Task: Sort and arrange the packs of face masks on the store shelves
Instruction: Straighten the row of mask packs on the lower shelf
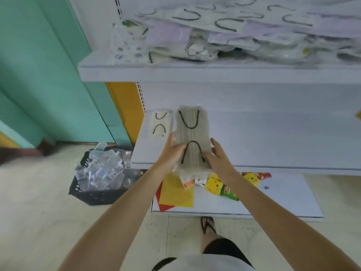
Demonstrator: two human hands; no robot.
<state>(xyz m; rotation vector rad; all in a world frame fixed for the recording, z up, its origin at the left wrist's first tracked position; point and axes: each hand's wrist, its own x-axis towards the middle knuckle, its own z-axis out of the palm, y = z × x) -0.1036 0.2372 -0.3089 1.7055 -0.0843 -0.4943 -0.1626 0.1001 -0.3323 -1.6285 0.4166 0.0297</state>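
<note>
White shelving beside a teal wall, crate (97, 194) of bottles on the floor. Heaped on the top shelf (136, 73): mask packs (234, 26). Above the middle shelf (273, 137), at its front edge: grey pack (192, 132), just right of a small pack (160, 123) lying flat. Left hand (172, 151) clamped on its left edge, thumb over the face. Right hand (218, 157) pinching the right edge, thumb on top, fingers nearly straight

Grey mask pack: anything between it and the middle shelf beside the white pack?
Nothing visible. Left hand and right hand hold the grey mask pack over the middle shelf, bare beside the white pack.
</note>
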